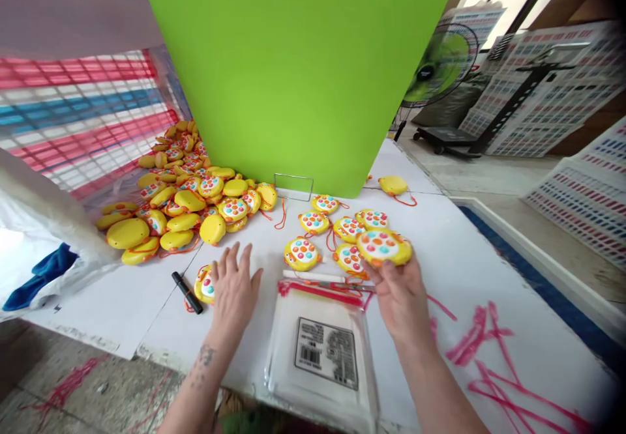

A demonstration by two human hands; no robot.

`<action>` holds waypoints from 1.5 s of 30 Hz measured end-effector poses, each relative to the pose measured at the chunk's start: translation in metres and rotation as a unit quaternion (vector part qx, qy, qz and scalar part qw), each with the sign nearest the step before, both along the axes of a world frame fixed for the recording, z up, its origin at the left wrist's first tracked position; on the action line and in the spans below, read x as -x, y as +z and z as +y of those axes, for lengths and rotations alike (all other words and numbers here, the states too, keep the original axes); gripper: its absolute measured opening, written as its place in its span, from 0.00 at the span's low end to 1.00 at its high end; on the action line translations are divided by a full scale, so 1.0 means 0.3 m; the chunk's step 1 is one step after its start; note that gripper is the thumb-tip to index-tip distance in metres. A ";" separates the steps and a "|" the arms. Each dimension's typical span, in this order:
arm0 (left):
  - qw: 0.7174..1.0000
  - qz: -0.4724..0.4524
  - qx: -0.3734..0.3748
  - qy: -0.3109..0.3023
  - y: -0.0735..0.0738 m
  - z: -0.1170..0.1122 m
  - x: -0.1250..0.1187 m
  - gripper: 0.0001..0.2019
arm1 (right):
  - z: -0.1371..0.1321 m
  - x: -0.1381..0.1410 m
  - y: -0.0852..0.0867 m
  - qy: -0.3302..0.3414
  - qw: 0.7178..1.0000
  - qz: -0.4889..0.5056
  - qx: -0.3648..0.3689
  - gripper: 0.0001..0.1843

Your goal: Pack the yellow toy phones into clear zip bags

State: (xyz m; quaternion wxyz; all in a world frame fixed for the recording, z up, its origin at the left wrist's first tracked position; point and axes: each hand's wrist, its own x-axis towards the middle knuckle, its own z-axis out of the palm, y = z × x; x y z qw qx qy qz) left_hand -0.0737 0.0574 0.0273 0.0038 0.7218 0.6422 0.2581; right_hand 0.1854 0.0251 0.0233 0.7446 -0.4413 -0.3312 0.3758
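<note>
My right hand (402, 290) grips a yellow toy with coloured buttons (384, 246), raised over the table with its button side up. My left hand (237, 285) is spread palm down and partly covers another yellow button toy (204, 283); whether it touches that toy, I cannot tell. Left of it lies a black marker pen (186, 292). Several more button toys (302, 253) with orange cords lie in a group just beyond my right hand. Between my forearms rests a clear plastic bag pack (323, 349) with a pink-red top edge and a printed label.
A large pile of yellow toys (186, 202) fills the left back. Behind stands a tall green board (303, 75), with a wire stand (293, 186) at its foot. Pink strips (482, 336) lie on the right. A fan (443, 66) and platform scale (450, 135) stand beyond the table.
</note>
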 end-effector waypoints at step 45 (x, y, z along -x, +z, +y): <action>0.848 -0.435 0.227 -0.202 -0.043 -0.031 -0.197 0.23 | -0.036 0.146 -0.104 0.190 0.972 0.088 0.108 0.30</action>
